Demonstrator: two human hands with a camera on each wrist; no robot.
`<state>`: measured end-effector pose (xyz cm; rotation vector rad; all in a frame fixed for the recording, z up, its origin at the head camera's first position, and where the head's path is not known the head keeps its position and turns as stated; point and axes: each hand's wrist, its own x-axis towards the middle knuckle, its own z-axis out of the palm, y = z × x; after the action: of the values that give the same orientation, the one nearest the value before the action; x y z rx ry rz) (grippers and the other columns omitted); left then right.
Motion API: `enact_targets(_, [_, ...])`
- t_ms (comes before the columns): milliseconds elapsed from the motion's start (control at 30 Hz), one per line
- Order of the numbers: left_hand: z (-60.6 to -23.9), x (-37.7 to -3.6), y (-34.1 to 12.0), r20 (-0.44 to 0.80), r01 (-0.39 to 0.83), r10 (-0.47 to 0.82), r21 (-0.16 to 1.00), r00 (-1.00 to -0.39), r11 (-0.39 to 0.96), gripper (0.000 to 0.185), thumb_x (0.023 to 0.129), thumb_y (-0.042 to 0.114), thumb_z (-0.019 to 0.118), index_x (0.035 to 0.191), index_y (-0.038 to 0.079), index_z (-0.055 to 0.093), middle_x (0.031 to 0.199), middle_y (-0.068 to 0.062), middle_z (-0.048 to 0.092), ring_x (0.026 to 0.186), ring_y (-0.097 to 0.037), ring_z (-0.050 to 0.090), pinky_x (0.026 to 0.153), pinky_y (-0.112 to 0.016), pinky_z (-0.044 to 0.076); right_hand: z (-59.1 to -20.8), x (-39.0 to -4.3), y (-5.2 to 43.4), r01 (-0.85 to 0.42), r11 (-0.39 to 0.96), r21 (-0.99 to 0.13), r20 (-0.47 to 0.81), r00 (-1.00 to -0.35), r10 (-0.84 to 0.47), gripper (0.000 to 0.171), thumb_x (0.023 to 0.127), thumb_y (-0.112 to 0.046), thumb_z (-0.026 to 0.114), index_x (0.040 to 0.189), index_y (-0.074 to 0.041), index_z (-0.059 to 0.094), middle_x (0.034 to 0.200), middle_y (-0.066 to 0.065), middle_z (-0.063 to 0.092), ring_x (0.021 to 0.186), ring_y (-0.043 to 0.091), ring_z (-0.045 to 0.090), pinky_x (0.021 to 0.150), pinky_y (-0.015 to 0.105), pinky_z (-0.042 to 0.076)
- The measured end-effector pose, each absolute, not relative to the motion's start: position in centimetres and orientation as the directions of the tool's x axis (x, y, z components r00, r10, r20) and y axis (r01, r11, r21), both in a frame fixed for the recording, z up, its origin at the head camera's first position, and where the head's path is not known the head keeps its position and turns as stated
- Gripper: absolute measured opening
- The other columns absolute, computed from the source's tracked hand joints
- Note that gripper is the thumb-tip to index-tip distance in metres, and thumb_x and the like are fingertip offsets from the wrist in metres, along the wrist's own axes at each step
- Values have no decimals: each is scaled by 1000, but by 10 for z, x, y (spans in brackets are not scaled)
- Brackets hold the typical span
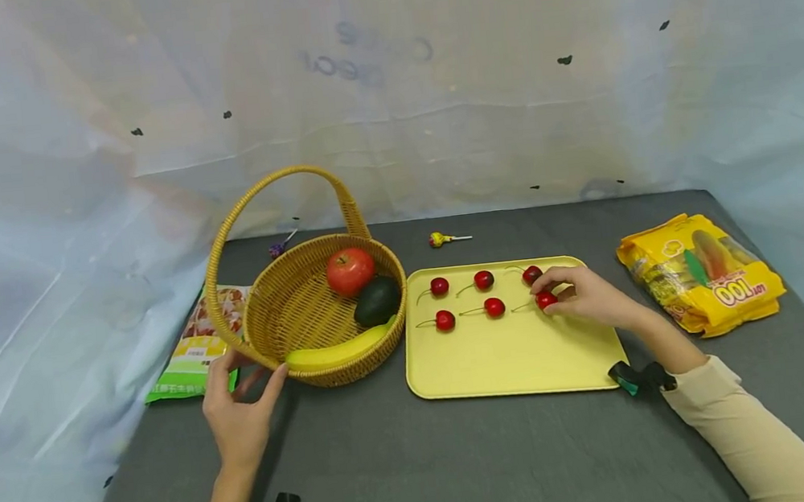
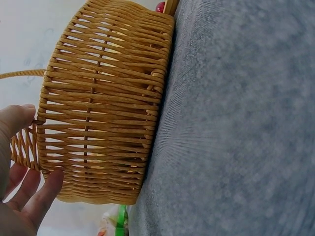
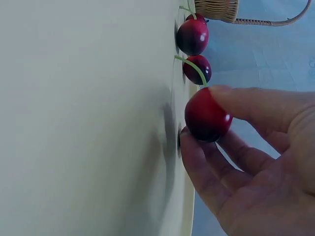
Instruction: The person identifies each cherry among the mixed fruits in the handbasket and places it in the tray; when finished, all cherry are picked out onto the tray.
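My left hand (image 1: 239, 416) grips the yellow-brown wicker basket (image 1: 327, 378) at its near left rim, where the handle joins. In the left wrist view the thumb and fingers (image 2: 47, 199) lie on either side of that handle base. Inside the basket are a red apple (image 1: 350, 272), a dark green avocado (image 1: 376, 302) and a yellow banana (image 1: 339, 352). My right hand (image 1: 586, 295) pinches a red cherry (image 3: 206, 115) between thumb and fingers, over the right part of the yellow tray (image 1: 486, 364). Several other stemmed cherries (image 1: 445, 320) lie on the tray in two rows.
Behind the tray lies a yellow lollipop (image 1: 439, 239), and a purple lollipop (image 1: 277, 250) is behind the basket. A green snack bag (image 1: 191, 368) sits left of the basket. On the right is a yellow snack bag (image 1: 702, 274). Plastic sheeting (image 1: 433, 119) hangs behind the grey table (image 1: 408, 460).
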<state>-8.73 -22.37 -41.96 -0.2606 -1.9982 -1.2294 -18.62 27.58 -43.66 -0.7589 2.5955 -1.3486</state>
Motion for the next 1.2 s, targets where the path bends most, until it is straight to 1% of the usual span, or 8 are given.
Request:
enact_targets(167, [-421, -88, -225, 695, 527, -207, 676, -688, 516, 60, 67, -24, 78, 123, -11, 61, 104, -8, 57, 99, -13, 56, 82, -18, 58, -437, -188, 273, -377, 497, -782, 102, -864, -494, 30, 82, 13, 72, 110, 4, 68, 109, 18, 65, 96, 29, 58, 76, 32, 58])
enact_targets(367, [-421, -88, -225, 696, 533, -203, 676, -689, 509, 60, 67, -24, 78, 123, -11, 61, 105, -5, 57, 100, -12, 56, 82, -18, 58, -438, -187, 273, -381, 498, -779, 103, -861, -498, 30, 81, 11, 75, 110, 4, 68, 107, 18, 63, 93, 30, 57, 75, 34, 58])
enact_targets(667, [-421, -89, -226, 700, 553, -197, 678, -686, 485, 59, 68, -24, 77, 123, -12, 61, 103, -7, 57, 99, -15, 56, 81, -19, 59, -440, -188, 276, -348, 511, -786, 74, -874, -481, 31, 82, 9, 75, 111, 4, 67, 105, 14, 64, 92, 29, 58, 75, 29, 57])
enact_targets(833, [-420, -87, -226, 699, 547, -200, 678, -687, 491, 60, 67, -25, 77, 123, -12, 61, 104, -6, 57, 99, -14, 56, 81, -19, 58, -439, -189, 275, -343, 519, -783, 66, -876, -478, 32, 82, 6, 77, 113, 4, 67, 105, 14, 64, 94, 31, 58, 75, 30, 57])
enact_targets(933, [-419, -86, -225, 696, 544, -200, 679, -689, 493, 60, 67, -25, 77, 124, -12, 61, 104, -6, 57, 100, -13, 56, 82, -18, 58, -437, -188, 275, -342, 520, -782, 72, -879, -471, 33, 82, 4, 78, 113, 5, 66, 106, 15, 64, 95, 32, 59, 76, 30, 58])
enact_targets(1067, [-417, -84, -223, 682, 519, -206, 687, -702, 508, 60, 68, -25, 77, 124, -12, 60, 103, -12, 56, 100, -12, 56, 82, -18, 58, -435, -185, 275, -336, 518, -787, 75, -884, -461, 33, 83, 3, 78, 113, 5, 66, 108, 17, 63, 97, 33, 58, 77, 31, 58])
enact_targets(1167, [-415, -83, -220, 663, 487, -225, 702, -714, 520, 61, 69, -22, 78, 126, -13, 57, 107, -15, 56, 102, -13, 55, 84, -19, 58, -433, -182, 275, -335, 520, -786, 80, -889, -452, 32, 84, 2, 78, 114, 4, 66, 110, 18, 63, 98, 33, 57, 79, 35, 58])
enact_targets(1200, [-414, -82, -217, 661, 480, -237, 704, -712, 523, 64, 70, -21, 78, 129, -13, 55, 110, -13, 55, 104, -13, 55, 85, -18, 57, -432, -181, 275, -336, 523, -783, 83, -890, -448, 32, 84, 1, 77, 114, 4, 66, 111, 18, 62, 99, 33, 57, 80, 37, 58])
